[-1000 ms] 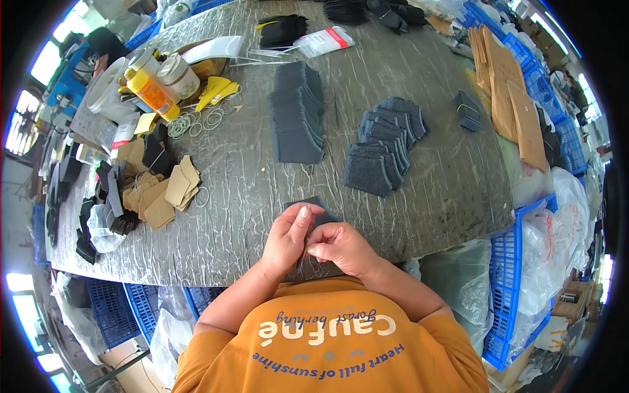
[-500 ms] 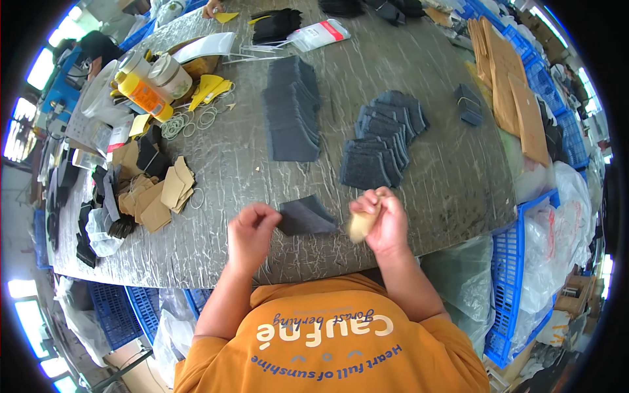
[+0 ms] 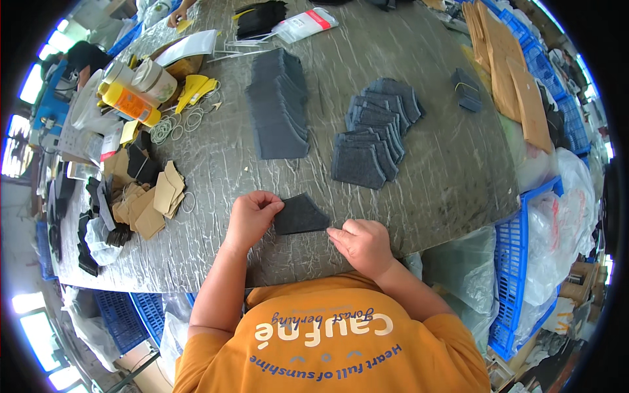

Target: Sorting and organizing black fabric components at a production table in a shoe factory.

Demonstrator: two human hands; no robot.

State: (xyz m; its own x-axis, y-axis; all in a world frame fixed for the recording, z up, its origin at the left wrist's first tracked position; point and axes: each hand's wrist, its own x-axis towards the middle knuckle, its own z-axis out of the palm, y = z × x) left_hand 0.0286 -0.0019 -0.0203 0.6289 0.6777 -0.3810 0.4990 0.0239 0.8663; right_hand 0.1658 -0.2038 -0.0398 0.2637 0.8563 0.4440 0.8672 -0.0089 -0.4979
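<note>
A small dark denim piece (image 3: 301,215) with one curved edge stretches between my hands at the near side of the table. My left hand (image 3: 254,216) pinches its upper left corner between thumb and fingers. My right hand (image 3: 364,245) is closed, its thumb and index fingertips at the lower right corner of the piece. Any tan piece inside that curled hand is hidden. Beyond them lie a long overlapping row of dark fabric pieces (image 3: 278,111) and, to its right, a fanned stack of similar curved pieces (image 3: 367,150).
Tan card pieces (image 3: 152,204), rubber bands (image 3: 171,126) and a yellow bottle (image 3: 131,103) lie to the left. A banded dark bundle (image 3: 467,93) and brown cardboard (image 3: 524,98) are on the right. Blue crates (image 3: 511,275) stand by the table edge. Another person's hand (image 3: 178,16) shows at far left.
My right hand has come down and left to the fabric's right corner; the tan piece it held is out of sight. My left hand now grips the left corner. The view has shifted slightly.
</note>
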